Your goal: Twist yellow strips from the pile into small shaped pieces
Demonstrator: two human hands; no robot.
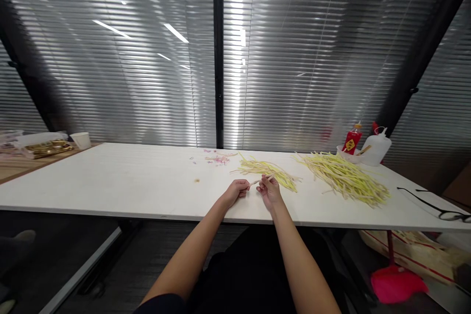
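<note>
Above the near edge of the white table (147, 176), my left hand (236, 192) is closed on one end of a thin pale strip (254, 183). My right hand (269, 190) pinches the strip's other end, a short gap away. Just behind my right hand lies a small pile of yellow-green strips (270, 169). Farther right a larger pile of similar strips (344, 176) spreads over the table. Small pink and purple pieces (221, 159) are scattered beyond my left hand.
At the back right stand a red bottle (352, 140), a white squeeze bottle (377, 148) and a shallow bowl (349, 156). Black-framed glasses (451, 215) lie at the right edge. A paper cup (81, 140) and a plastic bag (44, 145) sit at the far left.
</note>
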